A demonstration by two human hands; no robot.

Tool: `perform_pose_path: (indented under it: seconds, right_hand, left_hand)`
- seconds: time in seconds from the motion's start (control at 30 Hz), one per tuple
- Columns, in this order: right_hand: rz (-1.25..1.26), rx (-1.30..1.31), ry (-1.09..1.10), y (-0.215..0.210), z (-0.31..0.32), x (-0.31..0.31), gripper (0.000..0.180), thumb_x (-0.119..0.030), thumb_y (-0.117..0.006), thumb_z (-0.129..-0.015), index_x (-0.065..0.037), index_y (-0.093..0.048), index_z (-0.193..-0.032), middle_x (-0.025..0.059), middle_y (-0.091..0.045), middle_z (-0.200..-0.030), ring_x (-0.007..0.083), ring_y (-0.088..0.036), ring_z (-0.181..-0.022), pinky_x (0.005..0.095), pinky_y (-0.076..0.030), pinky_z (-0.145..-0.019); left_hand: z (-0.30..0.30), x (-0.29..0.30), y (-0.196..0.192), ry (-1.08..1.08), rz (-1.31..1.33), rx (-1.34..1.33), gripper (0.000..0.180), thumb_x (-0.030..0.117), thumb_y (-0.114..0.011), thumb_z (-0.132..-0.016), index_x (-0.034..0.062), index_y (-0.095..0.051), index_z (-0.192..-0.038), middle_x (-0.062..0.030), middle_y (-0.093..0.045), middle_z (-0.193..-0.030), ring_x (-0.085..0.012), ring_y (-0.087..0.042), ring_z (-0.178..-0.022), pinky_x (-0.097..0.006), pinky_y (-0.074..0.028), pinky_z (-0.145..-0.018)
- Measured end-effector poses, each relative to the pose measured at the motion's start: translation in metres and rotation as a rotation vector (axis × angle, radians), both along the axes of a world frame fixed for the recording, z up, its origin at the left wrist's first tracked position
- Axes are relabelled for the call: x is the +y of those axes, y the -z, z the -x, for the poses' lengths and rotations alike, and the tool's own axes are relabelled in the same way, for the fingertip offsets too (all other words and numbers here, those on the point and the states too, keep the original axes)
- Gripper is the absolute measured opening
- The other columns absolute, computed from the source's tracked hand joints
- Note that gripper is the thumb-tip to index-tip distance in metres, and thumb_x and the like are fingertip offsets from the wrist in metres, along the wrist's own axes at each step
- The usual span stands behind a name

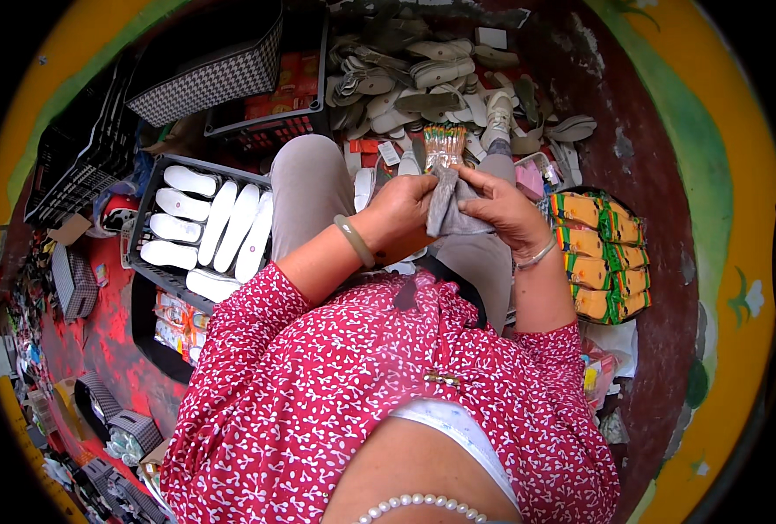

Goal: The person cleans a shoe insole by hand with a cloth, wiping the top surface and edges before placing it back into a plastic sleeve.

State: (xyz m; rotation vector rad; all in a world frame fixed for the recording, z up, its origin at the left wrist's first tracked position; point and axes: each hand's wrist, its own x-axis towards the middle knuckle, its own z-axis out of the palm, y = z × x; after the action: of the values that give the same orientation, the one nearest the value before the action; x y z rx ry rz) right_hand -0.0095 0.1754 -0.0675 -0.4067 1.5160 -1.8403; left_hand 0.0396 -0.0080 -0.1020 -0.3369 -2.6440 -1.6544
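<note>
Our left hand (403, 201) and right hand (506, 210) both pinch the grey cloth (454, 220); we should smooth it evenly, without twisting.

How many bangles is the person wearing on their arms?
2. A thick greenish bangle is just behind the left hand, and a thin silvery bangle is just behind the right hand.

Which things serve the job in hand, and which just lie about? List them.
In the job:
- gray cloth, gripped by left hand and right hand

Apparently just lying about:
- white insoles, left
- heaped insoles, ahead
- yellow-orange packages, right
- houndstooth basket
</note>
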Motion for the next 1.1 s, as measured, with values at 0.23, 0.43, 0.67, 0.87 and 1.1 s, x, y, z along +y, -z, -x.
perform_pose_path:
  seconds: [0.23, 0.43, 0.67, 0.87, 1.1]
  right_hand:
    - [-0.347, 0.268, 0.000, 0.021, 0.002, -0.003, 0.022, -0.004, -0.064, -0.072, 0.001, -0.064, -0.094, 0.0010, -0.062, -0.082, 0.0077, -0.055, -0.073, 0.0230, -0.046, -0.066]
    - [-0.228, 0.378, 0.203, 0.047, -0.001, -0.002, 0.013, -0.004, -0.062, -0.073, 0.002, -0.066, -0.084, -0.0028, -0.060, -0.070, 0.0049, -0.053, -0.067, 0.0231, -0.045, -0.059]
    - [-0.331, 0.681, 0.404, 0.060, -0.005, -0.007, 0.012, -0.012, -0.062, -0.075, -0.003, -0.064, -0.081, 0.0094, -0.061, -0.067, 0.0172, -0.059, -0.059, 0.0293, -0.045, -0.055]
    - [-0.497, 0.901, 0.495, 0.053, -0.011, -0.011, 0.015, -0.019, -0.062, -0.078, -0.004, -0.063, -0.081, 0.0149, -0.058, -0.069, 0.0280, -0.060, -0.062, 0.0337, -0.044, -0.054]
    - [-0.175, 0.365, 0.584, 0.079, 0.009, -0.013, 0.023, -0.022, -0.055, -0.087, -0.002, -0.064, -0.092, 0.0100, -0.065, -0.081, 0.0215, -0.063, -0.073, 0.0287, -0.048, -0.065]
  left_hand:
    - [-0.003, -0.004, 0.008, 0.201, -0.165, -0.057, 0.024, 0.012, -0.052, -0.085, -0.0022, -0.055, -0.104, -0.0091, -0.062, -0.091, -0.0118, -0.055, -0.086, -0.027, -0.046, -0.074]
    - [-0.006, 0.000, 0.010, 0.177, -0.548, -0.376, 0.063, -0.006, -0.058, -0.073, 0.0026, -0.027, -0.127, -0.0147, -0.056, -0.107, -0.0178, -0.054, -0.101, -0.029, -0.045, -0.084]
    - [-0.004, -0.003, 0.008, 0.271, -0.506, -0.345, 0.077, -0.010, -0.065, -0.070, 0.0025, -0.022, -0.134, -0.0132, -0.051, -0.116, -0.0181, -0.050, -0.108, -0.030, -0.041, -0.093]
    - [-0.005, -0.002, 0.016, 0.316, -0.472, -0.224, 0.084, -0.010, -0.067, -0.068, 0.0009, -0.021, -0.137, -0.0086, -0.046, -0.121, -0.0161, -0.044, -0.115, -0.028, -0.037, -0.097]
    - [-0.005, 0.002, 0.014, 0.181, -0.501, -0.260, 0.078, -0.013, -0.062, -0.069, 0.0016, -0.026, -0.136, -0.0057, -0.052, -0.109, -0.0135, -0.050, -0.103, -0.026, -0.041, -0.090]
